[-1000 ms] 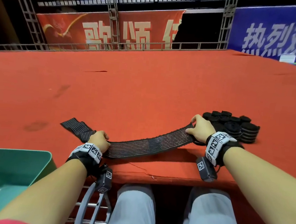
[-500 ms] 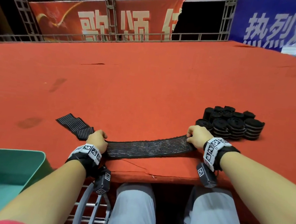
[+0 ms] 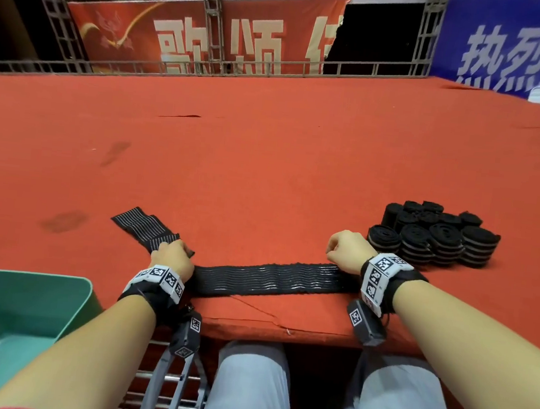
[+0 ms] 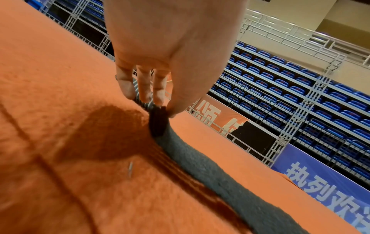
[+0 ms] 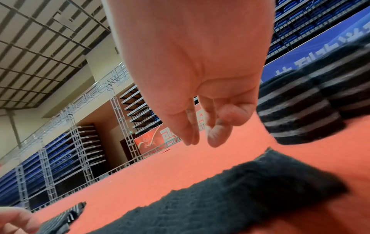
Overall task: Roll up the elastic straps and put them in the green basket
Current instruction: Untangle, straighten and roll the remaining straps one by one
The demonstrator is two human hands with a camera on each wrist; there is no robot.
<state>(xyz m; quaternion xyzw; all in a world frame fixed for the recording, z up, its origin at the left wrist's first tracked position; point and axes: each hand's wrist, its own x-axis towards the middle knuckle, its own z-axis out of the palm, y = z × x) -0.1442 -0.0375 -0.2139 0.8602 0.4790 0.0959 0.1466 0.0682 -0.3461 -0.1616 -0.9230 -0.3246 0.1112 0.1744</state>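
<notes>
**Strap laid flat, left hand pins it, right hand free**

One elastic strap [image 3: 271, 278] lies stretched across the near edge of the red surface [image 3: 265, 171] — flat and straight, likely so a roll can start clean from one end. Left hand [image 3: 173, 257] pinches it, thumb against fingertips [image 4: 144, 93], at a point where the far tail [image 3: 143, 226] bends off to the left; the grip looks meant to anchor the strap. Wrist low, knuckles up.

Right hand [image 3: 348, 249] hovers just past the strap's right end [image 5: 280, 171] — fingers [image 5: 215, 134] loosely curled, holding nothing, not touching the fabric. Forearm angled in from the right.

Already-rolled straps [image 3: 437, 235] stand clustered just beyond the right hand, not yet in the green basket [image 3: 20, 312], which sits low at the left by the left forearm.
</notes>
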